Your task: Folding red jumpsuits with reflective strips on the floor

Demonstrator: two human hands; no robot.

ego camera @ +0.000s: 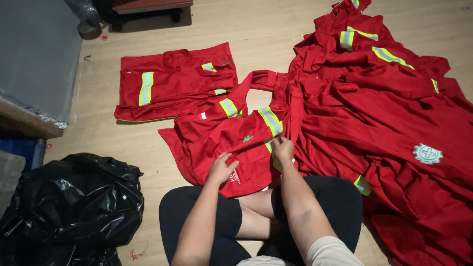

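Black close-fitting trousers [207, 216] are worn on the crossed legs; a pale beige short sleeve [330, 251], seemingly of a T-shirt, is seen at the right arm; forearms are left bare.

Seated cross-legged, both forearms extend forward between the knees. Left hand [222, 167]: palm down, fingers slightly curled and spread, pressing flat. Right hand [283, 148]: reaches further ahead, wrist straight, fingertips pinched together. Arms bare; hands apart.

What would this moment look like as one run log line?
left hand: flat on red work shirt | right hand: pinching its reflective stripe | folded shirt behind | black bag left
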